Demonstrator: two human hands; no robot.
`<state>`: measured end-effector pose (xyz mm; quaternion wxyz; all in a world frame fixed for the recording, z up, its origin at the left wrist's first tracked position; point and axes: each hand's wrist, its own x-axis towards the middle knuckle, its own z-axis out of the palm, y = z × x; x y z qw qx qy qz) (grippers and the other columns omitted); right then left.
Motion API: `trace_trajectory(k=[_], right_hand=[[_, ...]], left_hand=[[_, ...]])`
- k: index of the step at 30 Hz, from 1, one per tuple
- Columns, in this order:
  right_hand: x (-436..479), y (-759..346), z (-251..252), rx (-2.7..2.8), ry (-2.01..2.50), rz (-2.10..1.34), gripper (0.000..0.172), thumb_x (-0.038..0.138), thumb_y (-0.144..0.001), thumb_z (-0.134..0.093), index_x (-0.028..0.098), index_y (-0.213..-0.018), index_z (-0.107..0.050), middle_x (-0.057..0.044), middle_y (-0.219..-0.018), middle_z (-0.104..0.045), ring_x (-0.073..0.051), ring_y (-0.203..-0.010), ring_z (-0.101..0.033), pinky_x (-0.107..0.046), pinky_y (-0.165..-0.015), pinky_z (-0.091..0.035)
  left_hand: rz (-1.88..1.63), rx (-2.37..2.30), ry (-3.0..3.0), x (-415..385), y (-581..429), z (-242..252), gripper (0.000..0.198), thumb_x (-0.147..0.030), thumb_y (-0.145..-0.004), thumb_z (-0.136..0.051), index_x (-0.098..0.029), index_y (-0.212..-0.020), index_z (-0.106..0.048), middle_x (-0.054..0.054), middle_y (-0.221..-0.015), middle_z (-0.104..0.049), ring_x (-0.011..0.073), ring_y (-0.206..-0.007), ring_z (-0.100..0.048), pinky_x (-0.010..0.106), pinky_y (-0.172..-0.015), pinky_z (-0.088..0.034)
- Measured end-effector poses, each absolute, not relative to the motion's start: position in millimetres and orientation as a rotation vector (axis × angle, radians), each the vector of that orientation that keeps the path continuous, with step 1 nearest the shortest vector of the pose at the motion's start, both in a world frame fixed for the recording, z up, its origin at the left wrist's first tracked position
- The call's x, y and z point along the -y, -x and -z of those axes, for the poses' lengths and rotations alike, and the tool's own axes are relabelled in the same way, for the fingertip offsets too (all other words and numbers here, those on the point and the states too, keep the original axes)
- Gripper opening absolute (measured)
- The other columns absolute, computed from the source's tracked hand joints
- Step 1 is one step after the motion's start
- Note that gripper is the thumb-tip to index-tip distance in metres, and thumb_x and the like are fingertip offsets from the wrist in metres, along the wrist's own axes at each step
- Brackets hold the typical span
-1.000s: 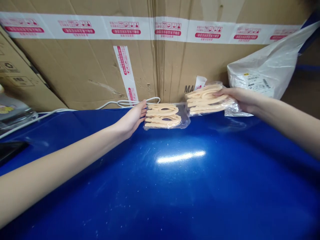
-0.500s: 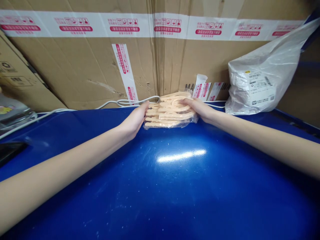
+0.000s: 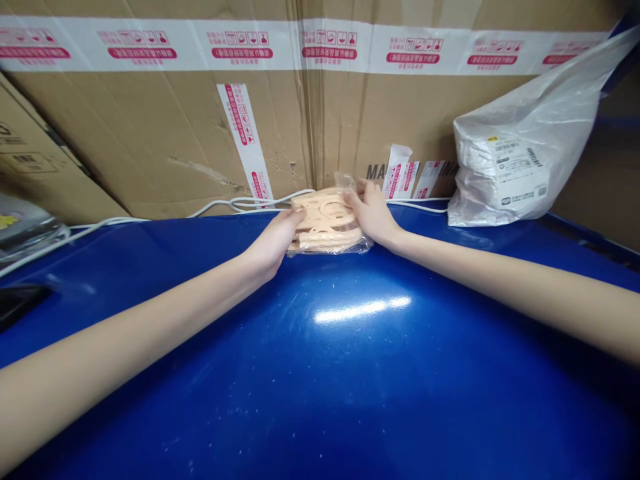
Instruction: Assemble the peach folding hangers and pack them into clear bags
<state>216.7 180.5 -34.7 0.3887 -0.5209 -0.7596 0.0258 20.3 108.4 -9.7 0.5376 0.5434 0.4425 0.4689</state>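
A pack of peach-coloured plastic hangers point(image 3: 327, 212), stacked in a clear bag, lies at the far edge of the blue table against the cardboard. My left hand point(image 3: 279, 239) is closed on its left end, with the thumb over the top and the other fingers mostly hidden. At the right end, my right hand point(image 3: 374, 212) grips the pack and its wrapper, thumb and fingers bent inward. Crinkled clear film sticks up beside the right fingers.
Large cardboard boxes point(image 3: 165, 127) with printed tape stand behind the table point(image 3: 350, 373). A white plastic parcel bag point(image 3: 520, 147) sits at the back right. White cable point(image 3: 220, 208) runs along the back edge. A dark flat object point(image 3: 23, 303) lies at far left.
The right hand has moved left and its fingers have curled in more. The hangers look more tightly stacked, their right end shifted left. The left hand has moved slightly, its thumb now over the top.
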Motion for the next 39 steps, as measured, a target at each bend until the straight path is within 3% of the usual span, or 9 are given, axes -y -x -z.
trace_trajectory(k=[5,9,14,22,25,27,29,33,39], right_hand=[[-172,-197,15,1.895,1.359,0.079,0.039,0.021,-0.093,-0.037,0.013,-0.128,-0.052,-0.019,-0.133,-0.05,-0.034,-0.126,-0.044,-0.053,-0.105,-0.035],[-165,-196,7,2.054,1.316,0.084,0.036,0.033,-0.099,-0.034,0.018,-0.104,-0.067,-0.012,-0.112,-0.066,-0.031,-0.111,-0.057,-0.049,-0.1,-0.041],[-160,-205,9,2.265,1.24,0.049,0.053,0.054,-0.097,-0.042,0.014,-0.126,-0.061,-0.013,-0.124,-0.066,-0.028,-0.116,-0.058,-0.041,-0.099,-0.044],[-150,-205,0,2.402,1.272,0.13,0.061,0.053,-0.098,-0.038,0.009,-0.137,-0.052,-0.02,-0.129,-0.06,-0.038,-0.118,-0.056,-0.052,-0.1,-0.04],[-138,-207,-8,2.378,1.244,0.161,0.057,0.05,-0.099,-0.037,0.01,-0.139,-0.05,-0.018,-0.135,-0.056,-0.036,-0.123,-0.052,-0.05,-0.104,-0.037],[-123,-211,-16,2.331,1.192,0.181,0.057,0.05,-0.101,-0.032,0.013,-0.142,-0.044,-0.015,-0.138,-0.054,-0.032,-0.127,-0.049,-0.047,-0.107,-0.036],[-101,-215,-24,2.264,1.085,0.215,0.054,0.051,-0.101,-0.03,0.017,-0.142,-0.044,-0.012,-0.139,-0.054,-0.029,-0.129,-0.048,-0.045,-0.109,-0.035],[-45,-224,-27,2.338,0.963,0.274,0.055,0.049,-0.098,-0.041,0.022,-0.146,-0.039,-0.009,-0.149,-0.046,-0.029,-0.14,-0.037,-0.051,-0.114,-0.029],[15,-244,3,2.586,0.991,0.087,0.064,0.05,-0.095,-0.048,0.024,-0.151,-0.034,-0.01,-0.154,-0.04,-0.03,-0.142,-0.036,-0.055,-0.115,-0.032]], left_hand=[[-1.078,-1.085,-1.4,-104,-20,2,0.041,-0.015,-0.087,-0.056,-0.011,-0.128,-0.056,0.013,-0.124,-0.068,0.0236,-0.113,-0.064,0.039,-0.11,-0.042],[-1.04,-1.128,-1.456,-105,-17,-2,0.041,-0.015,-0.088,-0.057,-0.012,-0.129,-0.055,0.013,-0.128,-0.065,0.0259,-0.118,-0.062,0.044,-0.112,-0.039],[-1.046,-1.188,-1.507,-109,-13,2,0.043,-0.018,-0.09,-0.057,-0.011,-0.131,-0.053,0.015,-0.135,-0.06,0.0262,-0.121,-0.059,0.043,-0.112,-0.039],[-1.048,-1.28,-1.613,-110,-9,3,0.044,-0.027,-0.093,-0.055,-0.011,-0.133,-0.049,0.017,-0.134,-0.059,0.0279,-0.124,-0.057,0.042,-0.11,-0.04],[-1.08,-1.361,-1.674,-103,-6,-6,0.048,-0.033,-0.093,-0.054,-0.01,-0.136,-0.048,0.019,-0.144,-0.049,0.0311,-0.14,-0.038,0.045,-0.119,-0.025],[-1.13,-1.411,-1.731,-90,-4,-11,0.056,-0.034,-0.091,-0.058,-0.013,-0.141,-0.044,0.015,-0.156,-0.034,0.0281,-0.15,-0.013,0.042,-0.123,-0.006],[-1.14,-1.417,-1.847,-68,-3,-12,0.066,-0.035,-0.09,-0.059,-0.015,-0.147,-0.035,0.011,-0.161,-0.023,0.025,-0.151,-0.004,0.039,-0.123,0.002],[-0.873,-1.315,-2.355,-10,-3,-6,0.073,-0.05,-0.097,-0.043,-0.017,-0.155,-0.015,0.011,-0.163,-0.017,0.0265,-0.151,-0.01,0.048,-0.123,-0.009],[-0.45,-1.157,-2.721,37,2,12,0.065,-0.051,-0.099,-0.037,-0.016,-0.153,-0.028,0.01,-0.16,-0.023,0.0283,-0.149,-0.017,0.05,-0.121,-0.024]])
